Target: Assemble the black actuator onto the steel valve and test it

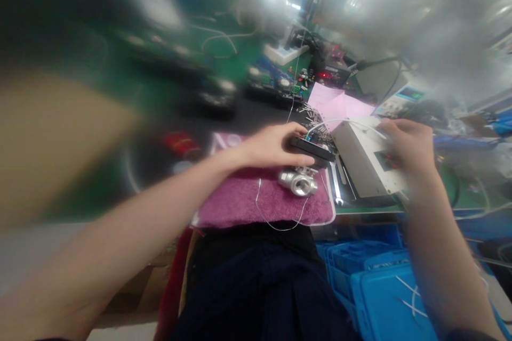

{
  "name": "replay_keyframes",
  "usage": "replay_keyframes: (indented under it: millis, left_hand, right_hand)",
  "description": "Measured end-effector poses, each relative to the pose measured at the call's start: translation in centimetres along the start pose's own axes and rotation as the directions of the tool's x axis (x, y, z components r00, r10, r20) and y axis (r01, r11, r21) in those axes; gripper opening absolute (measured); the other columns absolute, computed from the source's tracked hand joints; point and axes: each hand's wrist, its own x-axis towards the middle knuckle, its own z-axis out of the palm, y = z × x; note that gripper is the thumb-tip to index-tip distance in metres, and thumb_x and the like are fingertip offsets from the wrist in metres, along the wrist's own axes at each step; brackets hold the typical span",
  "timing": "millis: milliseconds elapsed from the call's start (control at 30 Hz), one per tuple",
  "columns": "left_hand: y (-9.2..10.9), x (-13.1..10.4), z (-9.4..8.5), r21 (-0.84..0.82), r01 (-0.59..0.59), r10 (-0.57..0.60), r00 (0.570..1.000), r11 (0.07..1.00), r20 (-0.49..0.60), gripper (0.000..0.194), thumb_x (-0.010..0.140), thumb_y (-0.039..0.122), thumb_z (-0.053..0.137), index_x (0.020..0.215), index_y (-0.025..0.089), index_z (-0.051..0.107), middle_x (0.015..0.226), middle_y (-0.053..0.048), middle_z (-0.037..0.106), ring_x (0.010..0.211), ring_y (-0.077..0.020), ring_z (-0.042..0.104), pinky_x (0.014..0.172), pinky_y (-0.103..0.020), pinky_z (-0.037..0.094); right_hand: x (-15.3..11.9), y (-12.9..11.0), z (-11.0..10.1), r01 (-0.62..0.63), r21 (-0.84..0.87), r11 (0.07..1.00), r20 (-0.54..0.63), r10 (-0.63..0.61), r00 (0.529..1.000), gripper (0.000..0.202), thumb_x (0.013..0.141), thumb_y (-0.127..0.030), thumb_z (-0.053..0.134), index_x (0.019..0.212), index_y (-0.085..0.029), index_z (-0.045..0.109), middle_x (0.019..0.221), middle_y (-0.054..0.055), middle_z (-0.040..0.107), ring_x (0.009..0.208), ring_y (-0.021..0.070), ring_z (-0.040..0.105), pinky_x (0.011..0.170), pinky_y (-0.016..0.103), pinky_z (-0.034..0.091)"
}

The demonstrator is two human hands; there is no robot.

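Observation:
My left hand [272,146] is closed around a black rectangular housing [312,148], thumb on the near side and fingers behind it. Wires come out at the top of that housing. Directly below it is a silver metal ball valve [299,183], its bore facing me, over a purple towel [244,202]. My right hand [412,146] is at the right side of a white box [356,157] with a dark panel. Its fingers are curled and slightly blurred, and what they hold is hidden. A white cable [352,121] runs between the black housing and the white box's top.
Wrenches [336,184] lie between towel and white box. Loose screws [314,117] and pink paper [336,104] are behind. Circuit assemblies [276,82] stand farther back on the green bench. Blue crates [380,287] sit below at right. A thin wire [280,229] loops over the towel's front edge.

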Motion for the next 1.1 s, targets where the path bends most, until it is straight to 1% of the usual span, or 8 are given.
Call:
replay_keyframes:
  millis: [100,267,467,700,867,1000,1100]
  left_hand:
    - [-0.11,-0.01,-0.02,-0.006,0.004,-0.004,1.0,1.0,0.006,0.078,0.073,0.067,0.081,0.136,0.026,0.062,0.136,-0.008,0.069,0.115,-0.0269,0.068,0.099,-0.039,0.051]
    - [-0.16,-0.05,0.02,-0.019,-0.009,0.009,1.0,1.0,-0.004,0.075,0.073,0.067,0.081,0.134,0.026,0.063,0.135,-0.009,0.07,0.116,-0.0284,0.069,0.1,-0.041,0.052]
    - [0.16,-0.14,0.09,-0.014,0.006,-0.006,1.0,1.0,-0.006,0.075,0.074,0.066,0.081,0.134,0.024,0.063,0.133,-0.01,0.071,0.111,-0.0268,0.07,0.098,-0.04,0.052]
    - [0.02,-0.17,0.18,-0.017,0.01,-0.01,1.0,1.0,-0.014,0.077,0.074,0.065,0.082,0.135,0.024,0.062,0.135,-0.01,0.071,0.113,-0.0272,0.07,0.098,-0.04,0.052]
    - [0.02,-0.13,0.15,-0.017,0.005,-0.005,1.0,1.0,-0.011,0.076,0.073,0.066,0.081,0.134,0.025,0.062,0.135,-0.01,0.07,0.114,-0.0277,0.07,0.098,-0.04,0.052]
    - [0.16,-0.15,0.12,-0.011,0.011,-0.011,1.0,1.0,-0.007,0.076,0.073,0.067,0.08,0.134,0.025,0.062,0.136,-0.01,0.07,0.114,-0.0277,0.069,0.099,-0.04,0.052]
    - [0.2,-0.14,0.14,-0.013,0.006,-0.006,1.0,1.0,-0.002,0.076,0.073,0.067,0.08,0.134,0.025,0.062,0.135,-0.01,0.07,0.113,-0.0276,0.07,0.098,-0.039,0.052]
  right_hand:
    - [-0.11,-0.1,-0.02,0.002,-0.002,1.0,0.002,-0.002,1.0,0.045,0.085,-0.057,0.071,0.099,-0.017,0.085,0.08,0.007,0.077,0.067,0.02,0.064,0.061,0.031,0.046]
    - [-0.18,-0.08,0.0,-0.003,0.002,1.0,0.008,0.003,1.0,0.049,0.085,-0.059,0.069,0.101,-0.015,0.084,0.077,0.007,0.075,0.065,0.0197,0.062,0.057,0.03,0.045]
    - [-0.11,0.22,-0.01,-0.003,0.006,1.0,0.004,0.003,1.0,0.048,0.084,-0.057,0.07,0.102,-0.015,0.084,0.076,0.007,0.074,0.062,0.0184,0.06,0.055,0.029,0.044]
    - [-0.16,0.42,0.01,0.003,0.014,1.0,-0.009,-0.003,1.0,0.045,0.084,-0.058,0.07,0.1,-0.018,0.084,0.072,0.005,0.072,0.059,0.0176,0.059,0.054,0.03,0.043]
    - [-0.09,0.53,0.03,0.0,0.016,1.0,-0.011,0.0,1.0,0.046,0.084,-0.059,0.071,0.1,-0.018,0.084,0.079,0.006,0.076,0.063,0.0188,0.061,0.056,0.031,0.046]
    - [-0.18,0.68,0.02,0.002,0.016,1.0,-0.005,-0.002,1.0,0.048,0.084,-0.062,0.07,0.101,-0.019,0.084,0.076,0.006,0.075,0.062,0.0197,0.062,0.054,0.03,0.044]
    - [-0.17,0.75,0.04,0.003,0.013,1.0,-0.006,-0.003,1.0,0.048,0.084,-0.062,0.07,0.102,-0.019,0.084,0.079,0.007,0.076,0.062,0.0197,0.063,0.054,0.03,0.044]
